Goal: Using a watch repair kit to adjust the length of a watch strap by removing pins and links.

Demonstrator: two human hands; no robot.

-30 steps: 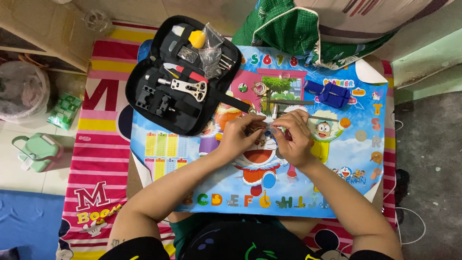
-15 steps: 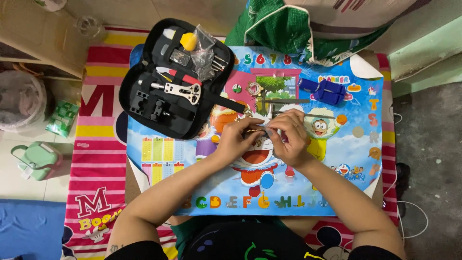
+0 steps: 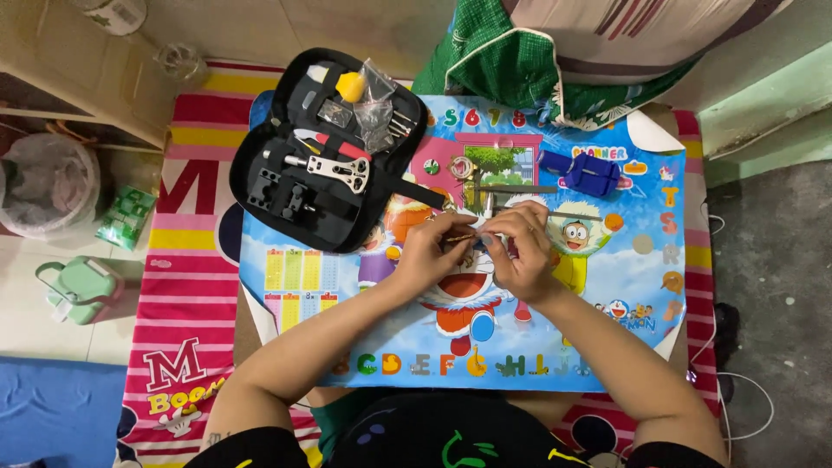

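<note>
Evidently, a small gold-coloured metal piece [image 3: 459, 238] is pinched between the closed fingertips of the left hand [image 3: 431, 251] and right hand [image 3: 518, 251]. It is judged light, stiff and easily dropped, best gripped at its ends. A black tool case [image 3: 325, 147] lies beyond the left hand.

A small green packet [image 3: 126, 217] lies on the floor at the left, beside a round see-through bag [image 3: 48, 184]. Little clear plastic bags [image 3: 374, 108] sit in the top of the open black tool case [image 3: 286, 195]. A white bottle with a paper label [image 3: 113, 12] stands at the top left corner.
</note>
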